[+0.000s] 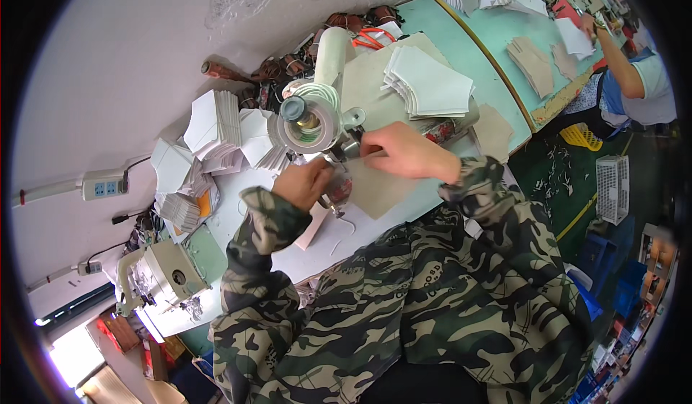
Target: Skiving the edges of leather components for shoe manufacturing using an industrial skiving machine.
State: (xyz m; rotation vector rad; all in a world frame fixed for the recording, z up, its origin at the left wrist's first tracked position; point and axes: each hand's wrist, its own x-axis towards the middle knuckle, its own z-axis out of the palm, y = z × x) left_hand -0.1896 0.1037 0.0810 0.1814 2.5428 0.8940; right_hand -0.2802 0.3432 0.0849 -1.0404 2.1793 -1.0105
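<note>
A cream machine (330, 61) stands on the worktable, with a round disc-shaped guard or reel (308, 131) at its near end and a coil of pale green cord on top. Just below that disc, my left hand (299, 183) is closed, its fingertips together beside the machine's metal parts. My right hand (407, 152) is closed too, thumb and fingers pinched next to a small metal fitting (351, 147) on the machine's right. What either hand pinches is hidden or too small to make out. A beige sheet (380, 191) lies under my right hand. Thin white thread hangs below the metal parts.
Stacks of white cut pieces (210, 126) stand at the left, and another white stack (429, 83) lies to the right. Orange-handled scissors (373, 38) are behind. A second machine (169, 271) stands at the lower left. Another person (634, 80) works at the far right.
</note>
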